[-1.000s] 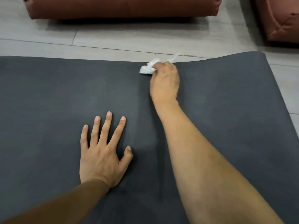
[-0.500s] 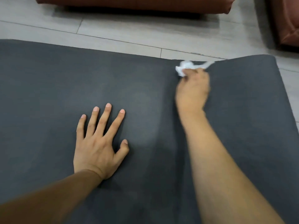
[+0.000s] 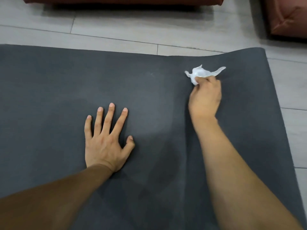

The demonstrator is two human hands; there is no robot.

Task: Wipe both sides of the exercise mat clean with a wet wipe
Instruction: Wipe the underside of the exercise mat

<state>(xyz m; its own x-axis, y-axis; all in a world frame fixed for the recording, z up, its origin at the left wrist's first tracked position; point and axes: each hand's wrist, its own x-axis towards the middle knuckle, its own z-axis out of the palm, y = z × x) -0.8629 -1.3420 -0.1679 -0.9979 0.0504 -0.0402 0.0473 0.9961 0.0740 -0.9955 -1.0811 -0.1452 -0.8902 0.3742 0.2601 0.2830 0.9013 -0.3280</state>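
Gripping hand: the right hand (image 3: 205,95) has its fingers curled around a crumpled white wet wipe (image 3: 199,73) and holds it down on the mat.
Wet wipe: it sticks out past the fingertips, near the far right corner of the mat, and one thin end points to the right.
Left hand: the left hand (image 3: 106,138) lies flat on the mat with fingers straight and spread, grasping nothing.
Exercise mat: the dark grey exercise mat (image 3: 49,88) is spread on the floor; its far right corner is a little raised.
Floor: light grey tiles (image 3: 116,30).
Around: brown cushions (image 3: 289,17) lie on the floor beyond the mat.
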